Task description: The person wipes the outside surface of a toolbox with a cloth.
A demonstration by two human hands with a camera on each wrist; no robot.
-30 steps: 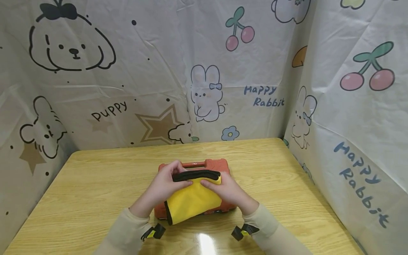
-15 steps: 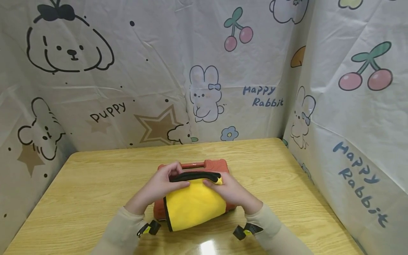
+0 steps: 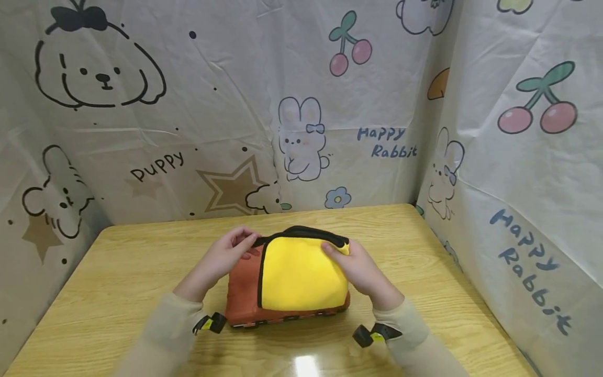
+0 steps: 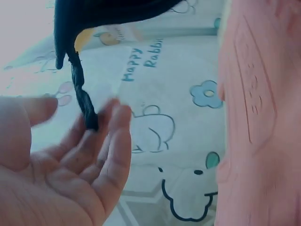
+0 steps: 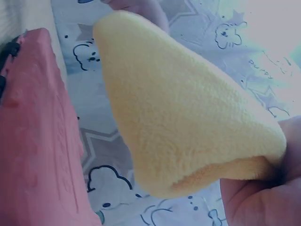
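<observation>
The wood-grain desk (image 3: 155,267) runs out to both sides of the red hard case (image 3: 242,293), its left and right edges well apart from the hands; behind the case a narrower band of desk reaches the far edge, where a printed backdrop (image 3: 235,78) rises. A second stretch of printed sheet stands along the right edge.

The head view shows a yellow cloth (image 3: 303,277) with black edging (image 3: 260,277), hiding much of the case. Both wrist views reveal a gap between cloth and case, so the cloth is held up, apart from it. The right wrist view alone brings out its fleecy pile and a turned-in fold at the lower edge; the left wrist view shows a thin, twisted black strip (image 4: 83,99) running from the cloth to the fingers.

The cloth lies between the hands. The left hand (image 3: 223,259) is at its upper left corner, fingers loosely extended and touching the strip's end, thumb spread away. The right hand (image 3: 360,267) pinches the upper right corner, thumb on the yellow face and fingers behind.
</observation>
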